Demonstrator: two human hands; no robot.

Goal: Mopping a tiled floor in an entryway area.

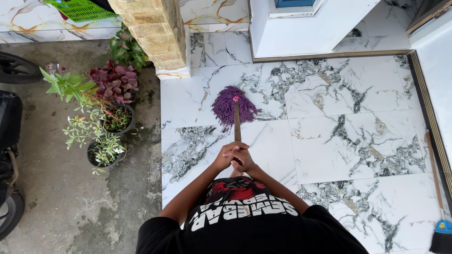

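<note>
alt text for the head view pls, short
Seen from above, a person's left hand and right hand clasp a mop handle together, its purple string mop head resting on the white marble-pattern tiled floor. Potted plants stand on concrete at left.

So around me there's a white marble-look tile floor (339,141) with grey and gold veining, filling most of the middle and right of the frame. Left of it runs a bare concrete strip (56,197), kinda stained. On that strip, left of centre, I've got two dark pots: one with thin green-and-white leaves (101,148), and just above it one with deep red foliage (115,94). A stone-clad pillar (155,33) rises at top centre-left, with a green plastic basket (82,8) up in the top left corner. Motorbike wheels (9,141) poke in at the left edge. Bottom right corner shows a broom (442,235) with a blue collar.
</note>
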